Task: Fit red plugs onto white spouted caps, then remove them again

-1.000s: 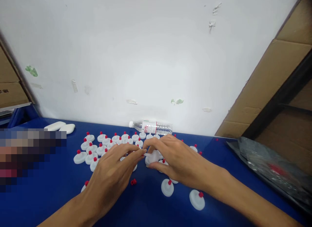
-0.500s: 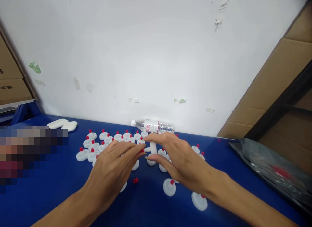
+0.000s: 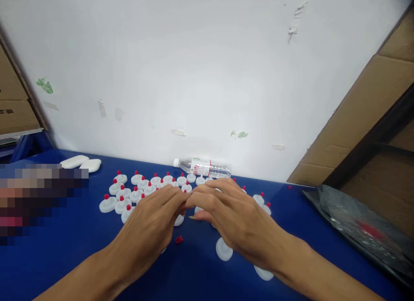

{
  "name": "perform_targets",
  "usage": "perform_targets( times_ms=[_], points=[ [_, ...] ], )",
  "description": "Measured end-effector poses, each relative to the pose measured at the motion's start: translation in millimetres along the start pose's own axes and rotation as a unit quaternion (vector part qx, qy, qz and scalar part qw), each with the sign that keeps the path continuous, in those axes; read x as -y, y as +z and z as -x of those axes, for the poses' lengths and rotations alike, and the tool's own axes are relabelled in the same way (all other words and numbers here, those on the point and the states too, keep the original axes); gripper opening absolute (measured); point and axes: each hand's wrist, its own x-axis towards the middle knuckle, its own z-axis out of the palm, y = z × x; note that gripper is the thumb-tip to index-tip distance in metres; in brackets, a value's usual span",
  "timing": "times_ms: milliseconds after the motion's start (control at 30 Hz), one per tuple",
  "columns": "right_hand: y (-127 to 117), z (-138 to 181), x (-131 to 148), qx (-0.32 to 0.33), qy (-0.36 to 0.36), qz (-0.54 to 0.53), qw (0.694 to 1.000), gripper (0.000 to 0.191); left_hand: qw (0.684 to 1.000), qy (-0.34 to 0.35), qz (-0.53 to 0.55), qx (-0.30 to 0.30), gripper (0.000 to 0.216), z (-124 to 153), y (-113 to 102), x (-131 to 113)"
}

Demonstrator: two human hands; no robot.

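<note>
My left hand (image 3: pixel 145 223) and my right hand (image 3: pixel 237 214) meet above the blue table (image 3: pixel 190 277), fingertips touching. The left fingers are pinched around a red cap, seen there half a second ago. My right hand curls over a white spout lid held on edge in the earlier frame. Both pieces are now hidden behind the fingers. Several round white lids, such as this red-tipped lid (image 3: pixel 107 205), stand behind and left of the hands. Another white lid (image 3: pixel 224 249) lies below my right hand. Loose red caps (image 3: pixel 179 239) sit between the wrists.
A clear plastic bottle (image 3: pixel 216 168) lies along the white wall (image 3: pixel 207 76). Two smooth white pieces (image 3: pixel 91 165) lie at the back left, near a pixelated area. At the right are a dark plastic bag (image 3: pixel 349 223) and cardboard (image 3: pixel 349 115).
My right hand has shifted slightly left, and its fingers have closed over the white lid, covering it from view. The left hand keeps its pinch nearly in place. The view has tilted slightly.
</note>
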Motion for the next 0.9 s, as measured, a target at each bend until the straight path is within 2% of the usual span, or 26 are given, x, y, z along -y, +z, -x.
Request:
perform_targets(
  times_ms=[67, 167, 267, 467, 567, 733, 900],
  points=[
    [-3, -1, -3, 0.033, 0.008, 0.002, 0.999, 0.034, 0.999, 0.019, -0.031, -0.007, 0.025, -1, 0, -1],
    [-5, -1, -12, 0.102, 0.056, 0.022, 0.993, 0.035, 0.995, 0.036, -0.094, -0.02, 0.013, -1, 0, -2],
    [-2, 3, -24, 0.157, 0.099, 0.041, 0.982, 0.037, 0.991, 0.051, -0.124, -0.01, 0.013, -1, -1, -3],
    [12, 13, -52, 0.144, 0.164, 0.0, 0.976, 0.032, 0.978, 0.103, -0.134, 0.123, 0.02, 4, 0, -6],
    [17, 16, -57, 0.146, 0.168, -0.028, 0.975, 0.044, 0.967, 0.119, -0.148, 0.169, 0.014, 9, 2, -8],
    [17, 14, -58, 0.162, 0.152, -0.054, 0.974, 0.05, 0.955, 0.125, -0.173, 0.206, 0.011, 15, 2, -13],
    [19, 15, -66, 0.124, 0.191, -0.016, 0.974, 0.051, 0.951, 0.132, -0.173, 0.218, 0.012, 21, 10, -9]
  ],
)
